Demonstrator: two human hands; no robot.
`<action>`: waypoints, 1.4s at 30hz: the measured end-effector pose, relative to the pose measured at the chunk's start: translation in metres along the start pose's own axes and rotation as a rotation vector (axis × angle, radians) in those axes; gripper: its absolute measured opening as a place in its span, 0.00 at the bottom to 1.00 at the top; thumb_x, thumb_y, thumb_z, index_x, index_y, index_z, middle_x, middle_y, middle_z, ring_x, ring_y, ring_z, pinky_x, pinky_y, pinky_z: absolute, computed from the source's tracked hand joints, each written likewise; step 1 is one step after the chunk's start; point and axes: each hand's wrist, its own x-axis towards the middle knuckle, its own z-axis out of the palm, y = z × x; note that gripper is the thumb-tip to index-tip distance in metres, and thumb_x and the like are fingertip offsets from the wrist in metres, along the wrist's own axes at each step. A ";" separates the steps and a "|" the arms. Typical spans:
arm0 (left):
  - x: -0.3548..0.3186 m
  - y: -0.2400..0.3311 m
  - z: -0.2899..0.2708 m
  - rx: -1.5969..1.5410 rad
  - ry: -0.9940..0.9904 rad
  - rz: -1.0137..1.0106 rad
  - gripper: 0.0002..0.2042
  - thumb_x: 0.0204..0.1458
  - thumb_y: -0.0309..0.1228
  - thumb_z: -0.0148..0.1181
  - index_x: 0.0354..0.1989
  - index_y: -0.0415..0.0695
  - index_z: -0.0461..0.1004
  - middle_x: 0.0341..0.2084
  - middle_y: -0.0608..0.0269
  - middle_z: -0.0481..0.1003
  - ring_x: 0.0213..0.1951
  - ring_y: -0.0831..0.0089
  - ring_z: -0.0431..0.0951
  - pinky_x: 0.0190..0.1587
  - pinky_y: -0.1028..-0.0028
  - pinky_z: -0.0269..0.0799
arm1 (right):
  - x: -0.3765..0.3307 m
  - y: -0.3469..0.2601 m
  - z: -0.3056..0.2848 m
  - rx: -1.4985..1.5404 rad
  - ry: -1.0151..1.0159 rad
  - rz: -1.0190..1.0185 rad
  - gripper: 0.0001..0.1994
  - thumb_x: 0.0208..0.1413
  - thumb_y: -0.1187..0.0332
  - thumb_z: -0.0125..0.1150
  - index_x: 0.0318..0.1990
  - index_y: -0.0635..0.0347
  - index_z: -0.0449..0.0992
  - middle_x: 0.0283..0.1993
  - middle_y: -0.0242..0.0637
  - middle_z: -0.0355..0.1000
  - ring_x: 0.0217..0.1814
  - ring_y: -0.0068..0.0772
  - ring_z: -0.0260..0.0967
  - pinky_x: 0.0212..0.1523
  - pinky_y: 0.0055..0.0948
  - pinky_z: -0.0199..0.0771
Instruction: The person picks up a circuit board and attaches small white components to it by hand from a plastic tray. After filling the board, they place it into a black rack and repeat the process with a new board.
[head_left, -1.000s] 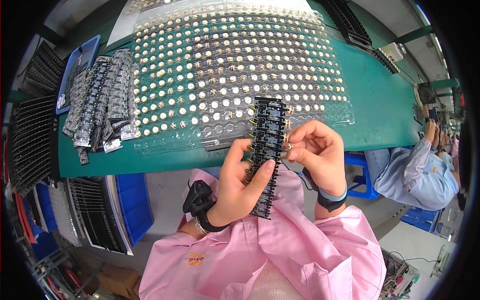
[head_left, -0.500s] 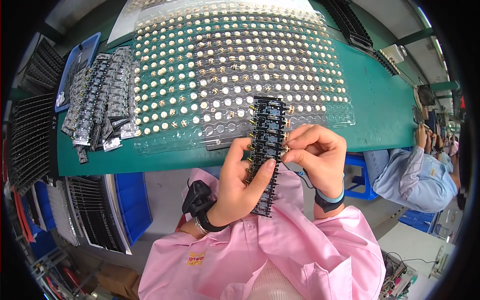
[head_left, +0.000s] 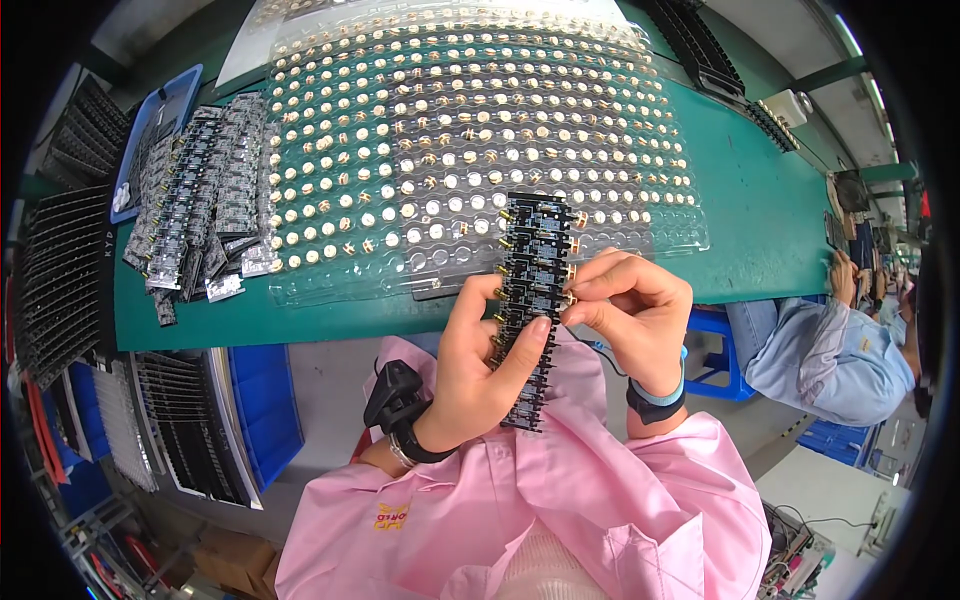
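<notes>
My left hand (head_left: 480, 365) grips a long black circuit board strip (head_left: 530, 290) upright in front of my chest, thumb across its lower half. Small gold parts stick out along the strip's edges. My right hand (head_left: 635, 310) pinches a small gold part against the strip's right edge, about midway up. Behind the strip, clear plastic trays (head_left: 470, 150) hold rows of several small round gold and white parts on the green table (head_left: 760, 210).
A pile of black board strips (head_left: 195, 200) lies at the table's left, next to a blue tray (head_left: 150, 130). Black racks (head_left: 60, 270) stand at the left, blue bins (head_left: 260, 410) under the table. Another person in blue (head_left: 830, 350) sits at the right.
My right hand's fingers have shifted slightly along the strip's right edge. The strip and my left hand stay almost where they were.
</notes>
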 end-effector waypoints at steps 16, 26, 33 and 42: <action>0.006 0.004 -0.003 -0.153 0.082 -0.063 0.11 0.51 0.23 0.48 0.41 0.40 0.55 0.23 0.68 0.68 0.19 0.91 0.62 0.19 0.88 0.56 | 0.015 -0.005 -0.060 -0.844 0.289 -0.088 0.06 0.40 0.79 0.59 0.29 0.64 0.73 0.28 0.31 0.69 0.24 0.19 0.61 0.26 0.17 0.62; 0.004 0.002 -0.005 -0.160 0.081 -0.087 0.11 0.51 0.24 0.48 0.41 0.40 0.55 0.22 0.69 0.67 0.19 0.91 0.61 0.18 0.89 0.55 | 0.045 0.009 -0.022 -1.056 -0.073 -0.273 0.06 0.38 0.76 0.60 0.27 0.61 0.73 0.26 0.33 0.67 0.28 0.28 0.62 0.26 0.22 0.61; 0.003 0.003 -0.008 -0.147 0.084 -0.078 0.11 0.51 0.24 0.48 0.41 0.40 0.55 0.22 0.68 0.67 0.19 0.91 0.61 0.19 0.88 0.55 | 0.047 0.004 -0.026 -0.916 -0.043 -0.067 0.05 0.38 0.75 0.60 0.26 0.61 0.73 0.24 0.34 0.65 0.30 0.35 0.61 0.32 0.28 0.62; 0.005 0.004 -0.010 -0.179 0.088 -0.079 0.11 0.51 0.24 0.47 0.41 0.40 0.55 0.23 0.68 0.67 0.19 0.90 0.62 0.19 0.88 0.57 | 0.056 0.007 -0.019 -1.048 -0.173 -0.252 0.04 0.40 0.78 0.56 0.26 0.61 0.73 0.26 0.34 0.65 0.31 0.34 0.62 0.32 0.27 0.61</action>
